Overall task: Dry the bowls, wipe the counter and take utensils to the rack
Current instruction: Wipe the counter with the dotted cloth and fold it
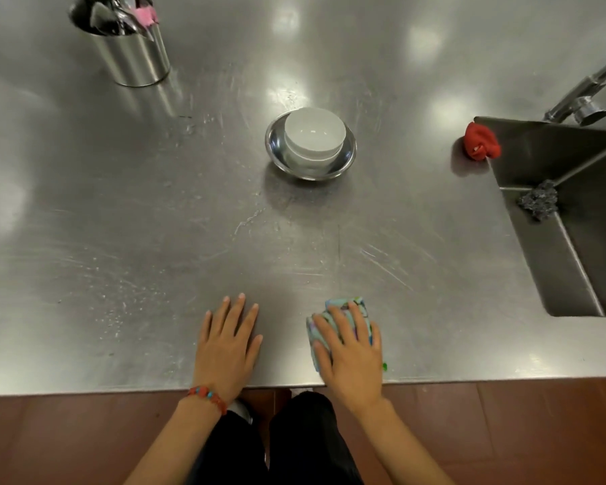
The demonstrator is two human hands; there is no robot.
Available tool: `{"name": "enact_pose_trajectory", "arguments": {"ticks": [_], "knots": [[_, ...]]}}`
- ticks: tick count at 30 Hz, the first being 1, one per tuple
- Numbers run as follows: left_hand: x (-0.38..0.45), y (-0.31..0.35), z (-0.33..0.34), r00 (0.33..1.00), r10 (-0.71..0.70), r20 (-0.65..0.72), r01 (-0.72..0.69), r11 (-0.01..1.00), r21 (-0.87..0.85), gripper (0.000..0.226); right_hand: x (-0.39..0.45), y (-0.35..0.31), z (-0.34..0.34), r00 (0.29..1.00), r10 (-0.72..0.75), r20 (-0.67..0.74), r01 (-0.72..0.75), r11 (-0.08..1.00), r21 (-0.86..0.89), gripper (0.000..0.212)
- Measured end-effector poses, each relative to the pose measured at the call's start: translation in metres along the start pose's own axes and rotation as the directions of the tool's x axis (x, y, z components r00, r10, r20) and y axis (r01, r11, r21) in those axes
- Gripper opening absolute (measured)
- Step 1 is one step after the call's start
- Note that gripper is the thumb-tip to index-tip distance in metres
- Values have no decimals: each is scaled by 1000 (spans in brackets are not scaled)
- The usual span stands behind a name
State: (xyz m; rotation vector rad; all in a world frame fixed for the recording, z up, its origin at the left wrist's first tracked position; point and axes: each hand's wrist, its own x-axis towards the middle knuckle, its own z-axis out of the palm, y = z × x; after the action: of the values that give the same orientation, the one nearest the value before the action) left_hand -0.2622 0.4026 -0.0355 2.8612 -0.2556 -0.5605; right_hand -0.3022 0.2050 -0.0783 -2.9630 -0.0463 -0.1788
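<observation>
The right hand point(352, 348) presses flat on a folded cloth point(343, 318), fingers spread across it, near the counter's point(154, 239) front edge. Just beside it the left hand point(230, 344) lies flat on the bare steel, fingers straight, holding nothing; a bracelet point(207, 395) circles its wrist. Farther back, at mid-counter, white bowls point(314, 134) sit stacked inside a steel bowl point(277, 145). A utensil holder point(133, 54) stands at the far left. A red rag point(481, 140) lies by the sink point(539, 162), and a scourer point(537, 204) rests on the sink's rim.
</observation>
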Motion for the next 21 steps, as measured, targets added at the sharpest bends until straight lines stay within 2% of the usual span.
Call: {"name": "enact_pose_trajectory", "arguments": {"ticks": [3,7,9,10,13,16,19,21], "knots": [[1,-3,0,1000,25,-12,-24,999,32,52,43,3,-4,1000,-3,22,3,1000,-7,36],[2,-6,0,997,60,-45,-58,996,63,50,117,-1,-2,983,133,124,-139,990,39,36],[1,-7,-1,993,76,-87,-70,995,70,42,125,-6,2,978,154,138,-159,987,25,37],[1,-7,0,990,80,-115,-72,995,70,40,118,-10,2,982,147,123,-150,988,20,37],[1,-6,-1,988,81,-128,-75,996,57,56,57,-31,4,998,37,44,-38,999,24,36],[1,-8,-2,985,102,-136,-99,995,29,58,8,-44,11,997,-66,45,65,997,34,36],[3,-12,-1,984,105,-146,-103,994,19,58,33,-39,9,994,-103,31,102,994,29,35],[6,-15,0,984,81,-161,-78,997,30,48,71,-34,7,997,-78,27,78,997,24,34]]}}
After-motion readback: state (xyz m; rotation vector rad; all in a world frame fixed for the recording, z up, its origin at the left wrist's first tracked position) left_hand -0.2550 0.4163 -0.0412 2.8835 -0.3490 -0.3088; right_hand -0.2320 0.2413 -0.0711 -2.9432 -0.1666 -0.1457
